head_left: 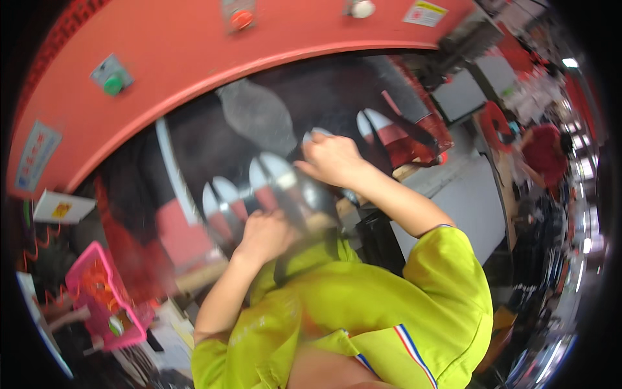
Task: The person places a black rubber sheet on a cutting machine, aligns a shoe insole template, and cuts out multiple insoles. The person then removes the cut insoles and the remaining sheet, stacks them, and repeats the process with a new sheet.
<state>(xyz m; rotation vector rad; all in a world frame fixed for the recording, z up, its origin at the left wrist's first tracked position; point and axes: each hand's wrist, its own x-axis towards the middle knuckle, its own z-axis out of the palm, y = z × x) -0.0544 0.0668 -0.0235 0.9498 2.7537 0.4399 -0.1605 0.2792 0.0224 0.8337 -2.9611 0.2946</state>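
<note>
A dark, flexible sheet [188, 123] with several pointed oval cut-outs lies over a red and grey bed, and light and red patches show through the gaps. My left hand [264, 235] is at the sheet's near edge, fingers curled on it, somewhat blurred. Farther up and to the right, my right hand [332, 159] is closed on the sheet beside a cut-out, its fingertips partly hidden. A grey, rounded flat piece [258, 117] rests on the dark surface beyond my hands. Motion smears the strips between both hands.
The red machine beam [188, 48] arches across the far side, carrying a green button [113, 85] and a red button [241, 19]. A pink basket [107, 295] stands at the left. Right of the bed is a grey tabletop [463, 207]; another person [545, 155] is farther off.
</note>
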